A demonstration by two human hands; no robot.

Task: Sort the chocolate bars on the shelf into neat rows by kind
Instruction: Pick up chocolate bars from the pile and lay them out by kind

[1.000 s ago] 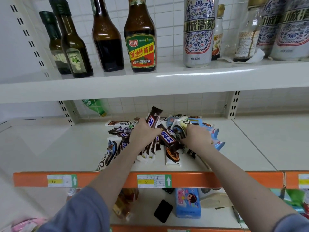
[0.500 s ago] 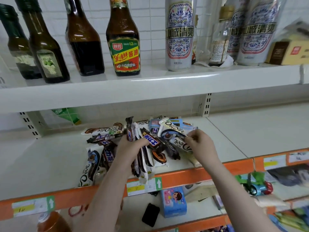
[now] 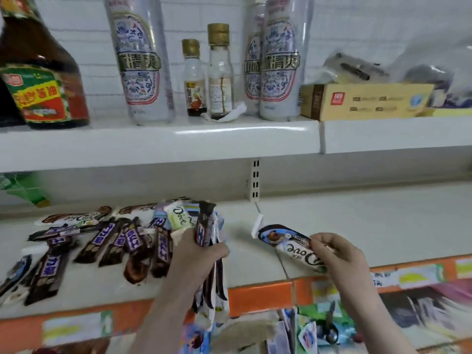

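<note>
Mid-sort, by the look of it. Left hand (image 3: 201,254) wrapped around a bunch of bars (image 3: 208,236), held upright with the tails hanging below the fist, past the orange shelf edge (image 3: 258,295); probably gathered that way to carry several of one kind in a single go, though blur hides whether all match. Right hand (image 3: 339,256) pinching one end of a single white Dove bar (image 3: 288,242), thumb and fingertips on the wrapper, far end angled back toward the shelf wall, low over bare shelf (image 3: 370,221) to the right of the heap. Whether touching down or just above, impossible to tell. Likely placed well apart from the rest to start a fresh row on open space. Main pile (image 3: 107,241) lying jumbled on the left of the shelf: dark bars with blue lettering fanned out at all angles, pale Dove wrappers behind and among them, no row formed yet. Most of the job apparently ahead. Above, on the upper shelf (image 3: 178,139), a sauce bottle (image 3: 43,80) and tall patterned bottles (image 3: 140,65), uninvolved.
</note>
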